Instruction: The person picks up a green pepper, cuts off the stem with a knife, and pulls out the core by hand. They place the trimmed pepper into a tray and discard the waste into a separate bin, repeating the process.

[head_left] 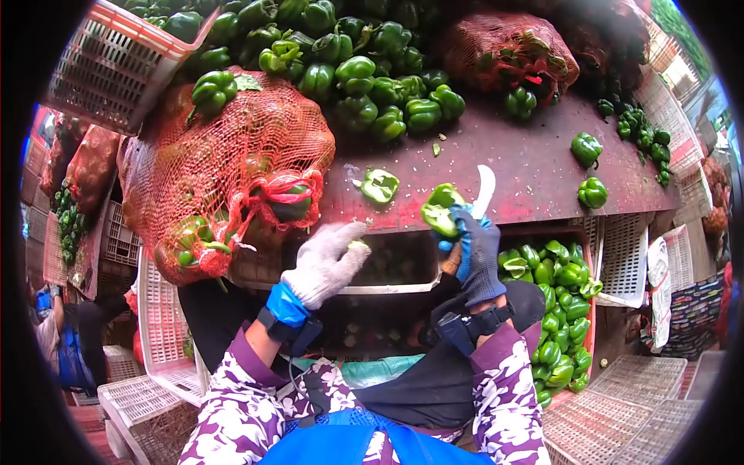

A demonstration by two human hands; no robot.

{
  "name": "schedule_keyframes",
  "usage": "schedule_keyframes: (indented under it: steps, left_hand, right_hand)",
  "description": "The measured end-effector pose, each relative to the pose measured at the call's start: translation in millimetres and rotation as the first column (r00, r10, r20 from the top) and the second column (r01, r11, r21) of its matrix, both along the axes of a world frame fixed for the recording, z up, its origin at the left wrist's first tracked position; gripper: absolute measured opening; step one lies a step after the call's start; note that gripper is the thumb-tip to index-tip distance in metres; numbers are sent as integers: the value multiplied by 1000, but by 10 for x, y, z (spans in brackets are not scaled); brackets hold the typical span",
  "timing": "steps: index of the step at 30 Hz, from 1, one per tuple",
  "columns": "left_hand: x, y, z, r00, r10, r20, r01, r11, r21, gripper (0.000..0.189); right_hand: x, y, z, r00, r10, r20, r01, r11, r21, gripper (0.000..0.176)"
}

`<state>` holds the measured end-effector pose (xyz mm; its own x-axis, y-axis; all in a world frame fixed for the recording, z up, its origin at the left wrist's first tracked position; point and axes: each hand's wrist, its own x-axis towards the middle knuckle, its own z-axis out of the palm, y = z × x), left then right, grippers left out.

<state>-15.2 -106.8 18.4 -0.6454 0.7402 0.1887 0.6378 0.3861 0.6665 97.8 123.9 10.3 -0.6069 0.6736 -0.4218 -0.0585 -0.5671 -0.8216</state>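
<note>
My left hand (329,263), in a whitish knit glove, is above a dark-bottomed crate (364,290) at the table's front edge. Its fingers are closed, and a small pale-green bit shows at the fingertips, too small to name. In a dark blue glove, my right hand (477,252) grips a knife whose curved pale blade (485,192) points up and away. The same hand also holds a green bell pepper (440,211) with its pale inside partly showing. Between the hands, farther back, a cut pepper piece (380,186) lies on the reddish table (527,190).
A red mesh sack (232,155) of peppers bulges at left, below a tilted crate (128,58). Piled whole peppers (356,75) and another sack (511,46) stand behind. At right are two loose peppers (593,193) and a pepper-filled crate (562,325). Another person (58,333) is at far left.
</note>
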Motion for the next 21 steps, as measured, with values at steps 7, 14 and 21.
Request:
schedule_keyframes:
  steps: [7, 14, 21]
  left_hand:
    - [-682, 959, -254, 853, 16, -522, -95, 988, -125, 58]
    - [-630, 990, -367, 950, -67, -306, 81, 996, 31, 31]
    - [31, 792, 436, 773, -214, 597, -28, 929, 370, 45]
  right_hand:
    - [-150, -146, -80, 976, 219, 21, -219, 976, 18, 33]
    - [-366, -208, -392, 970, 219, -105, -194, 958, 212, 14]
    - [48, -158, 312, 938, 160, -307, -183, 982, -50, 18]
